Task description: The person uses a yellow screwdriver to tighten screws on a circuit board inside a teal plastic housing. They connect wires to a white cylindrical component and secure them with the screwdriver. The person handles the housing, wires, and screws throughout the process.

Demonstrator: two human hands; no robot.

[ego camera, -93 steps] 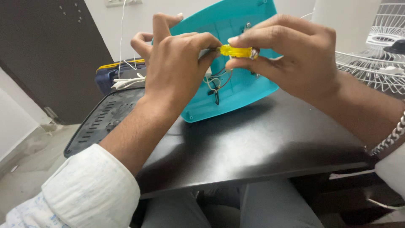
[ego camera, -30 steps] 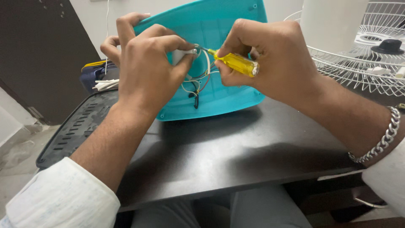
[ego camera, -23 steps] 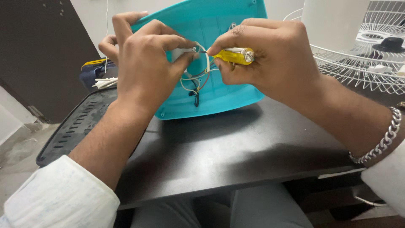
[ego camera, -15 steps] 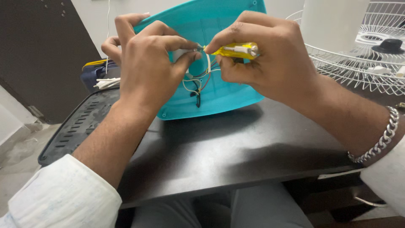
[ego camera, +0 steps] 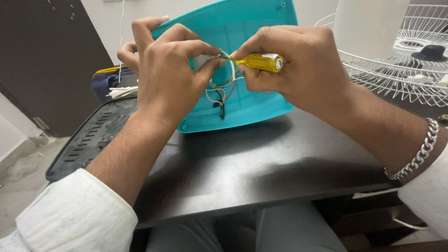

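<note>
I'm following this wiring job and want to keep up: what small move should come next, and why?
Probably keep turning the yellow-handled screwdriver with the right hand: its tip meets the small white part pinched by the left hand against the turquoise plastic panel, loose wires dangling.

Glossy teal plastic panel (ego camera: 252, 60), matt dark table (ego camera: 261, 172), metal bracelet (ego camera: 417, 156).

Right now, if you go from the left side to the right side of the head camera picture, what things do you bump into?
Black slotted panel → left hand → yellow screwdriver → right hand → white wire fan guard → silver bracelet. The turquoise plastic housing stands behind both hands, so it has no single place.
</note>
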